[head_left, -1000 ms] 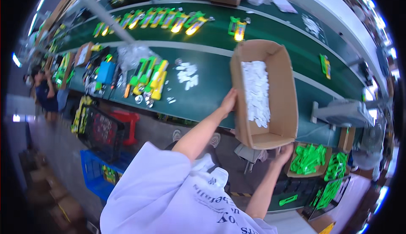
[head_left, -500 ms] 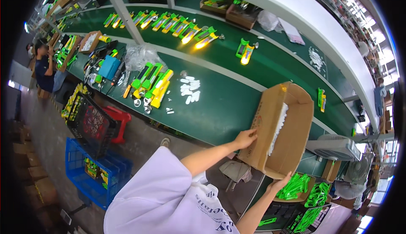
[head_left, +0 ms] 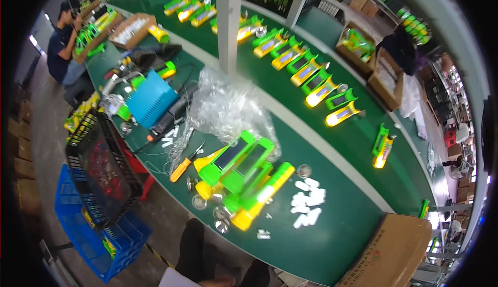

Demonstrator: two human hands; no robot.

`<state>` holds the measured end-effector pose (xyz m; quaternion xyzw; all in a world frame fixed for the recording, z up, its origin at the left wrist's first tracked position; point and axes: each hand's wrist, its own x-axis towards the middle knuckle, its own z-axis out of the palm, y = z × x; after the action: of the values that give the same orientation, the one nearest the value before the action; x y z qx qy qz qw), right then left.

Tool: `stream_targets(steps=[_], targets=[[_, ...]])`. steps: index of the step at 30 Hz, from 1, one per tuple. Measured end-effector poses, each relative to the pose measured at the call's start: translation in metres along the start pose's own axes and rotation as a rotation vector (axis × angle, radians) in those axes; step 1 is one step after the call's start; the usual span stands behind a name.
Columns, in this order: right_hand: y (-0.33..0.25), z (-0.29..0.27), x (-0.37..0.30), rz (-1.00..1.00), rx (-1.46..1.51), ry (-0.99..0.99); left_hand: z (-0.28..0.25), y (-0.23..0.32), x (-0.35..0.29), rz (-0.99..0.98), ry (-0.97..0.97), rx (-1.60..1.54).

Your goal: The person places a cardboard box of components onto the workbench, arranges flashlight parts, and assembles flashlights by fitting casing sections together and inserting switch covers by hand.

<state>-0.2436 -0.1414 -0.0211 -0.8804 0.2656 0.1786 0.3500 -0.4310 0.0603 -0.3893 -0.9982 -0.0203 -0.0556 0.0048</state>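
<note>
At the lower edge, between my dark trouser legs, a blurred bit of bare skin shows, seemingly my left hand (head_left: 223,281); its fingers cannot be made out. My right hand is out of view. On the green bench (head_left: 332,235) in front of me lies a pile of green and yellow work lights (head_left: 244,168), with small round clear parts beside it. An orange-handled screwdriver (head_left: 181,169) rests to their left. Small white pieces (head_left: 308,201) are scattered to their right. The cardboard box (head_left: 389,250) stands at the lower right with no hand seen on it.
A conveyor belt (head_left: 249,53) carries a row of similar lights behind the bench. Clear plastic bags (head_left: 228,105) and a blue device (head_left: 150,99) sit to the left. Black (head_left: 98,183) and blue crates (head_left: 72,225) stand on the floor. Another person (head_left: 62,48) is at far left.
My view has swung left and closer to the bench. Both hands were on the cardboard box; it now stands at the lower right, and neither hand is seen on it.
</note>
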Motion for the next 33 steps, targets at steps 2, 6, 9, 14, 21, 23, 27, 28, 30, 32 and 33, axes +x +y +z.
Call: stream_targets(steps=[2, 6, 9, 14, 21, 23, 27, 28, 30, 32, 33], targets=[[0.028, 0.066, 0.01, 0.003, -0.134, -0.344, 0.06, -0.026, -0.027, -0.048, -0.062, -0.079], [0.039, 0.141, 0.058, -0.184, -0.213, -0.428, 0.14, -0.008, -0.022, -0.106, -0.111, -0.318], [0.019, 0.161, 0.056, -0.305, -0.259, -0.552, 0.184, -0.043, -0.007, -0.165, -0.19, -0.461], [-0.058, 0.154, 0.005, -0.491, -0.29, -0.684, 0.153, -0.097, 0.089, -0.186, -0.293, -0.714], [-0.254, 0.215, -0.073, -0.884, -0.324, -0.919, 0.063, -0.086, 0.033, -0.297, -0.369, -0.905], [-0.309, 0.242, -0.098, -1.124, -0.247, -0.933, 0.026, -0.07, 0.031, -0.308, -0.395, -1.017], [-0.429, 0.304, -0.132, -1.443, -0.253, -0.961, -0.025, -0.157, 0.073, -0.349, -0.49, -1.21], [-0.466, 0.326, -0.134, -1.439, -0.223, -0.893, -0.079, -0.207, 0.113, -0.403, -0.856, -1.243], [-0.551, 0.375, -0.161, -1.567, -0.032, -0.716, -0.143, -0.269, 0.114, -0.662, -0.697, -1.272], [-0.635, 0.425, -0.16, -1.467, -0.123, -0.489, -0.187, -0.332, 0.111, -0.754, -0.57, -1.257], [-0.672, 0.451, -0.153, -1.425, 0.006, -0.49, -0.205, -0.361, 0.102, -0.798, -0.465, -1.256]])
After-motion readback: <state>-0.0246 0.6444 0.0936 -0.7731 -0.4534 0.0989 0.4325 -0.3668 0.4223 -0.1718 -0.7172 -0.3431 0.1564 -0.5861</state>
